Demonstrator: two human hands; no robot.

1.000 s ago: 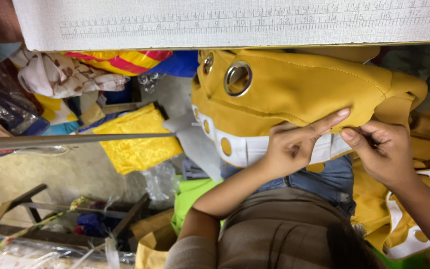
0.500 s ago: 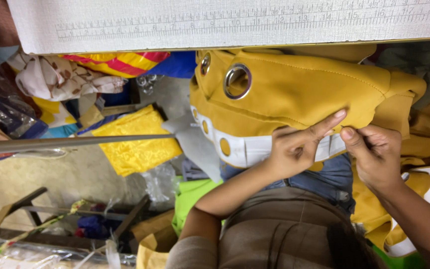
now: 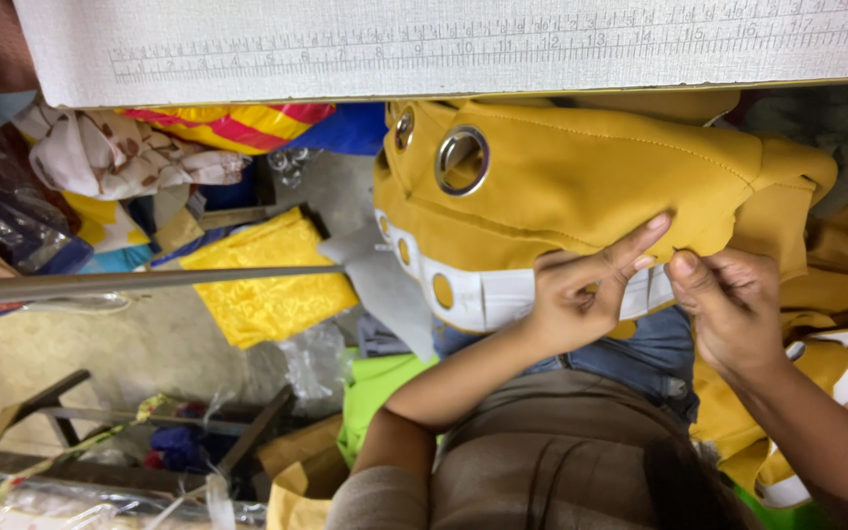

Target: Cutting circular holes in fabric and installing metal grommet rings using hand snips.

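Your left hand (image 3: 576,299) pinches the mustard garment (image 3: 581,186) at its seam, and your right hand (image 3: 728,304) also pinches it; keep the edge flat between closed fingers.

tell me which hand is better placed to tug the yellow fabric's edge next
Probably the right hand: its fingertips pinch the yellow fabric at the edge, while the left hand only lays one finger along it.

Left hand (image 3: 581,294), right hand (image 3: 728,304), pinching mustard fabric (image 3: 591,177)
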